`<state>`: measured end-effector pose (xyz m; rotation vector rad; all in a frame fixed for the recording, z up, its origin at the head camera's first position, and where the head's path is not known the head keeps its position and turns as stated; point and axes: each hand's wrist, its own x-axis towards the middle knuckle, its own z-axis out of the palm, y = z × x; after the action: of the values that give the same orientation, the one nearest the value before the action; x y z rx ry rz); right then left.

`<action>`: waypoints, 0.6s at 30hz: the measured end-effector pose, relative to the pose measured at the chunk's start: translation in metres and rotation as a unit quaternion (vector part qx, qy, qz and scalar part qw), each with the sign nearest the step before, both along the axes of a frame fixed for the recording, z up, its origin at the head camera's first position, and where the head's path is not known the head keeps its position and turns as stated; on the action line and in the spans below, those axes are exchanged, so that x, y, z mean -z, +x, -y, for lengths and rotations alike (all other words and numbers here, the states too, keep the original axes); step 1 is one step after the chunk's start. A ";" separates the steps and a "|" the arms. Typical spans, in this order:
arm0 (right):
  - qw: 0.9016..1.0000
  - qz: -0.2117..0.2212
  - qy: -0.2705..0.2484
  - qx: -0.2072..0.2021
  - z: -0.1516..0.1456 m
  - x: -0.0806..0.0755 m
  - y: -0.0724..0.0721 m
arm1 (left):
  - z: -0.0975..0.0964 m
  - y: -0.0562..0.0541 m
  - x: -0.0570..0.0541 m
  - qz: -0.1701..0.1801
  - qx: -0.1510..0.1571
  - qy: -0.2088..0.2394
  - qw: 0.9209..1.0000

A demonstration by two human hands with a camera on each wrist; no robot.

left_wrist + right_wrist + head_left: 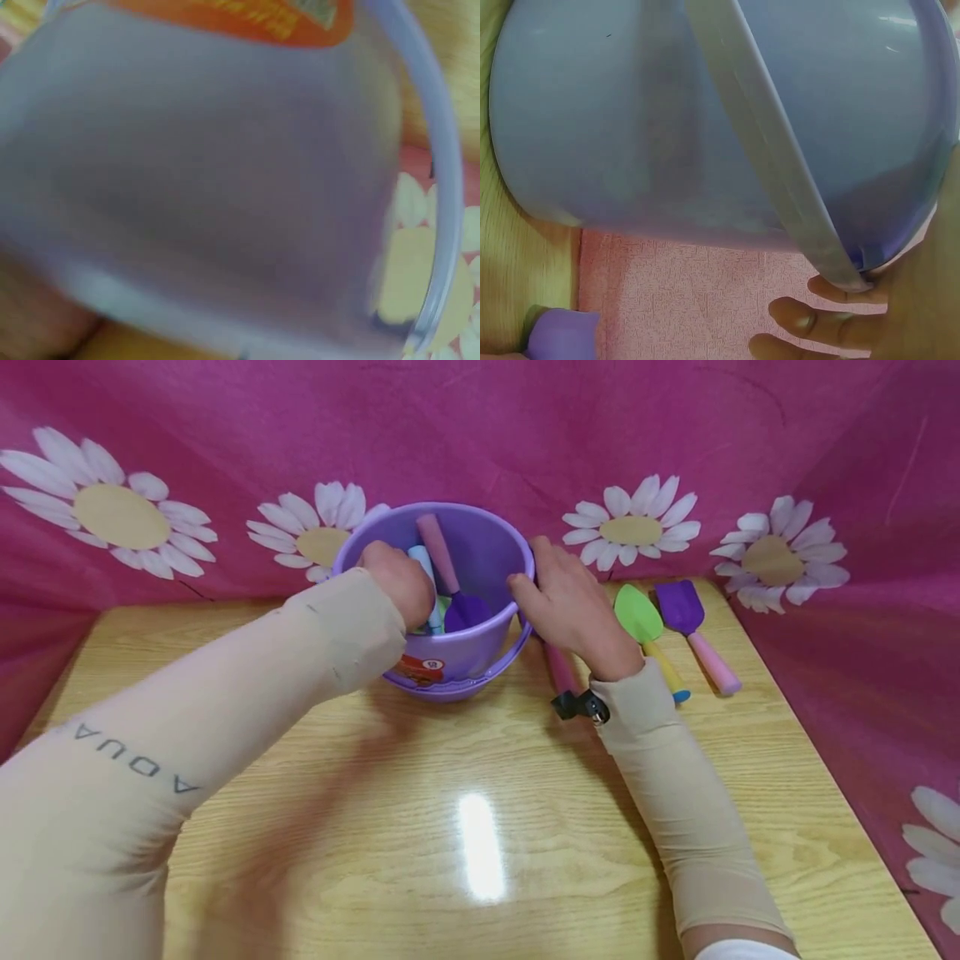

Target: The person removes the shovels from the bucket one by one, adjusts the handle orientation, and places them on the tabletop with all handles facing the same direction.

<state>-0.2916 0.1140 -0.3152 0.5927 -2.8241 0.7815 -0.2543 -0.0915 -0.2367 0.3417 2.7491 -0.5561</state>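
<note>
I watch the purple bucket [660, 120] fill most of this view, its handle [765, 142] slanting across the wall. At the lower right I see the right hand [907, 307] against the bucket, fingers apart. Lower left, a purple piece [562, 334] shows beside pinkish cloth [697, 300].

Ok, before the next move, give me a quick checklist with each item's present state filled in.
1. Purple bucket opening faces up: ok.
2. Right hand holding the bucket's edge: ok.
3. Bucket handle out of the opening: ok, hanging outside.
4. Left hand's grip: cannot tell, fingers hidden inside the bucket.
5. Pink-handled shovel within the bucket: ok.
6. Pink handle beside the bucket in full sight: not ok, partly covered in the head view.
</note>
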 end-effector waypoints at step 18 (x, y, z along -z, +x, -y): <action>1.000 0.018 -0.009 0.009 0.003 0.001 0.003 | 0.019 0.023 -0.037 -0.010 0.057 -0.047 0.997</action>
<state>-0.2888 0.1114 -0.3164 0.5552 -2.8473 0.8200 -0.2315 -0.1104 -0.2000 0.4760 2.7238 -0.7184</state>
